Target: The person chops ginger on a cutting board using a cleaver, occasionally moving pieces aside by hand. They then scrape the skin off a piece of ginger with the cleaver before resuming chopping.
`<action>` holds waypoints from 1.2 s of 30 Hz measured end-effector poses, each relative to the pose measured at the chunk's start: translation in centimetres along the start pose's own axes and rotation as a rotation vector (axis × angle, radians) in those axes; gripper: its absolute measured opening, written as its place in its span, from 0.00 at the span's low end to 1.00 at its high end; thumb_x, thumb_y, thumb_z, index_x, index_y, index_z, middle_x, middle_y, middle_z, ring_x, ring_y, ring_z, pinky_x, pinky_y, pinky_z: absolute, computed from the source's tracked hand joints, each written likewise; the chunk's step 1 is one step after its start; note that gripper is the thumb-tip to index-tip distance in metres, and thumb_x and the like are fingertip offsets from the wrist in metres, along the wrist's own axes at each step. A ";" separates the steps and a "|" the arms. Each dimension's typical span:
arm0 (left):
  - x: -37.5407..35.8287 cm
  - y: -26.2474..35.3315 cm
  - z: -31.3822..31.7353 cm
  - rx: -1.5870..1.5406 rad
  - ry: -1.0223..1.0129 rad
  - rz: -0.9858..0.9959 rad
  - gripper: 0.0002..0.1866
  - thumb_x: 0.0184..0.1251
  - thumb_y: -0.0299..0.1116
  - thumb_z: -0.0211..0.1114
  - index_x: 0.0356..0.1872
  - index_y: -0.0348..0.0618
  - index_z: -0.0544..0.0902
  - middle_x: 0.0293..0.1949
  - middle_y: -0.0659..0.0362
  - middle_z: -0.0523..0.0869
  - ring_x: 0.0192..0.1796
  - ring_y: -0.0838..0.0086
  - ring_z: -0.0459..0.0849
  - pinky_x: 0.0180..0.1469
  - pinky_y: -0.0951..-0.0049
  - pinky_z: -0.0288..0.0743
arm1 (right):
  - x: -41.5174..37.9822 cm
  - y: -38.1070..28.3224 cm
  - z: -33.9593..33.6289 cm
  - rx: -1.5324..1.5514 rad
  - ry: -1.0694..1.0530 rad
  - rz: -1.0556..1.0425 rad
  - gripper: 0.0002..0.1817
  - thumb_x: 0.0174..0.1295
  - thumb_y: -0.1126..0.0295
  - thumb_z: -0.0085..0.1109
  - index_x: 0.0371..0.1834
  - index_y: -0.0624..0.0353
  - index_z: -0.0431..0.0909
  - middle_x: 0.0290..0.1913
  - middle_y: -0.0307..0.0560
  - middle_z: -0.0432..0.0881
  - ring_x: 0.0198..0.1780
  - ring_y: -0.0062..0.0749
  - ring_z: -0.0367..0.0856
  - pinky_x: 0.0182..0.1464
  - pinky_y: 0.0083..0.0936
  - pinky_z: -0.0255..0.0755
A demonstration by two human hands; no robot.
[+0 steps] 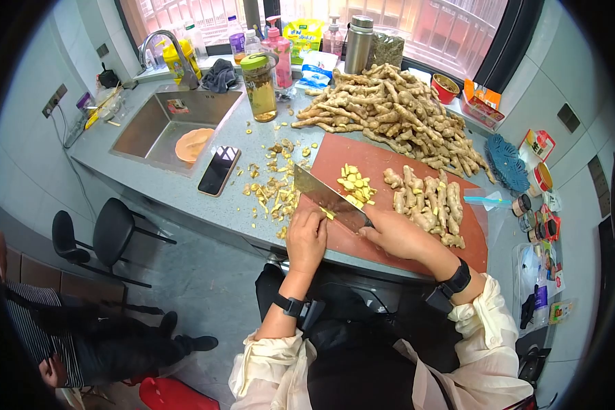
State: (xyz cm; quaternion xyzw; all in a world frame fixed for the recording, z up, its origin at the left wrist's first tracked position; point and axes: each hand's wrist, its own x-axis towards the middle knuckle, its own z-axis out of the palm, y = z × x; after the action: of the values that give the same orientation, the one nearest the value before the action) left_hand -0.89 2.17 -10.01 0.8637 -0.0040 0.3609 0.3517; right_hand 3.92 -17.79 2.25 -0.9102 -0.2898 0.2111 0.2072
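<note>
Holding the cleaver [324, 197]: head view, the right hand [391, 234], fingers wrapped around the handle at the blade's lower right end.
Left hand [306, 240]: fingers bent, tips close to the blade; whether they pinch anything is hidden.
Ginger piece [329, 214]: a small yellow strip against the blade's near face, just right of the left fingertips and up and left of the right hand; the left is nearer.
Long axes: blade and strip both slant from upper left to lower right.
Sliced ginger [357, 186]: a small pile on the red board [331, 154], beyond the blade.
Whole pieces [427, 203]: on the board, right of the pile.
Peelings [272, 190]: scattered on the counter [184, 186], left of the board.
Co-worker [92, 338]: lower left, well apart.
</note>
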 end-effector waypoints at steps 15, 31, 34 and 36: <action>0.2 0.1 -0.4 -0.045 -0.020 -0.016 0.07 0.63 0.25 0.71 0.41 0.39 0.84 0.45 0.53 0.87 0.49 0.52 0.84 0.52 0.57 0.80 | 3.7 2.1 3.0 0.175 0.315 -0.201 0.14 0.75 0.65 0.57 0.53 0.64 0.71 0.33 0.60 0.85 0.36 0.55 0.87 0.38 0.45 0.79; -2.5 -1.0 -3.9 -0.408 0.209 -0.376 0.07 0.81 0.30 0.60 0.49 0.36 0.79 0.50 0.53 0.81 0.47 0.69 0.81 0.51 0.70 0.77 | -0.8 4.0 -1.4 0.233 -0.098 -0.055 0.20 0.75 0.63 0.59 0.64 0.60 0.73 0.30 0.50 0.83 0.27 0.38 0.85 0.30 0.36 0.79; -2.9 -0.6 -4.0 -0.321 0.185 -0.360 0.06 0.81 0.29 0.60 0.49 0.38 0.79 0.47 0.58 0.82 0.46 0.75 0.81 0.51 0.72 0.75 | 0.6 5.1 -2.1 0.360 0.018 0.003 0.17 0.76 0.65 0.58 0.63 0.60 0.73 0.27 0.45 0.81 0.24 0.32 0.83 0.27 0.33 0.77; -2.9 -0.2 -4.0 -0.271 0.130 -0.322 0.09 0.80 0.32 0.61 0.49 0.36 0.80 0.50 0.52 0.81 0.46 0.66 0.81 0.50 0.67 0.77 | 0.3 4.7 -3.4 0.437 0.013 0.033 0.16 0.76 0.66 0.58 0.61 0.60 0.74 0.27 0.44 0.81 0.23 0.29 0.82 0.26 0.31 0.76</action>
State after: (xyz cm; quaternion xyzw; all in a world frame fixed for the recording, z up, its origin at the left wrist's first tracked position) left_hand -5.45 4.06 -9.92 0.7728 0.1082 0.3512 0.5174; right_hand 7.92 -21.95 2.58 -0.8496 -0.2206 0.2667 0.3980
